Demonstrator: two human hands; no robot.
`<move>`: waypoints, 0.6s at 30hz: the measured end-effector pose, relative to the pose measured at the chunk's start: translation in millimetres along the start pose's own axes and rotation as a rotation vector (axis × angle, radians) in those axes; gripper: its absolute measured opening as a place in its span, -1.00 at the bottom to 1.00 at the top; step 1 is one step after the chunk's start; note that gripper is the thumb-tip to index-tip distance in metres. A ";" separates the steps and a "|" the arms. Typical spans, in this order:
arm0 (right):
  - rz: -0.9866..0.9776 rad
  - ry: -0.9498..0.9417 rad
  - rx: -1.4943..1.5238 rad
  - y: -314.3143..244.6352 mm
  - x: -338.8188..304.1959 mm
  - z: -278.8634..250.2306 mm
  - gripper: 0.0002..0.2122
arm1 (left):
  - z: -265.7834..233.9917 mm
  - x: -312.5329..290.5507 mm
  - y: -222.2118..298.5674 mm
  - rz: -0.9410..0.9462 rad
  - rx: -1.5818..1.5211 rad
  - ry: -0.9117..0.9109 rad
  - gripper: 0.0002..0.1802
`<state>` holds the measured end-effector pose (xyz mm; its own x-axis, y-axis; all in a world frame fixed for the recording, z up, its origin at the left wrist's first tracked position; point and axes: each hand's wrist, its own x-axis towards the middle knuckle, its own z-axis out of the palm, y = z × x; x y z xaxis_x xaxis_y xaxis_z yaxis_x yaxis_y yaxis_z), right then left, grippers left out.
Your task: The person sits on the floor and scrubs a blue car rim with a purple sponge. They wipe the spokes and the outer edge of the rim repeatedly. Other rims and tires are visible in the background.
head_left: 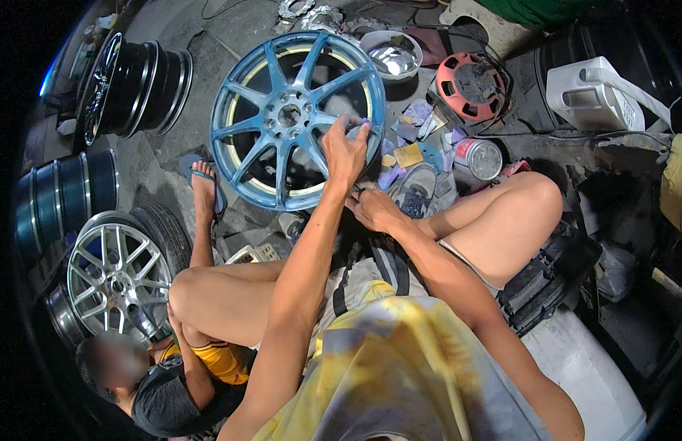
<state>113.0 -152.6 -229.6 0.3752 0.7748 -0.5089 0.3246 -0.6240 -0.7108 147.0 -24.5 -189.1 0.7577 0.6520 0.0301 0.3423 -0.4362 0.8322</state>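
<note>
A blue multi-spoke alloy wheel rim (292,192) stands in front of me, face up toward me, dusty pale film on its spokes. My left hand (343,152) reaches over its right side. Its thumb and fingers are bent around a small purple piece of sandpaper (364,120), mostly hidden, against a spoke. My right hand (377,211) is closed at the rim's near right edge; the fingertips are partly hidden there. Scraps of purple and yellow sandpaper (408,155) lie on the floor to the right of the wheel.
A bowl of liquid (391,55) sits beyond the wheel, beside a red round part (470,87). A tin can (479,159) is near my right knee; a white plastic jug (594,95) stands farther right. Other wheels (119,278) line the left, where a person (172,389) sits.
</note>
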 end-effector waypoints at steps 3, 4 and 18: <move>0.003 0.035 0.012 9.1 3.5 9.4 -0.60 | 4.9 5.3 2.9 -0.026 -0.006 -0.019 -0.80; -0.004 0.038 0.022 10.9 6.8 15.3 -0.60 | 7.4 4.9 4.9 -0.028 -0.013 -0.014 -0.79; 0.054 0.009 -0.092 18.0 7.7 8.6 -0.66 | 22.0 2.2 6.0 0.038 0.043 0.098 -0.76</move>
<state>114.3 -157.0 -250.5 0.4018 0.7393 -0.5404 0.3817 -0.6716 -0.6351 163.0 -39.3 -196.3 0.7129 0.6915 0.1167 0.3397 -0.4862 0.8051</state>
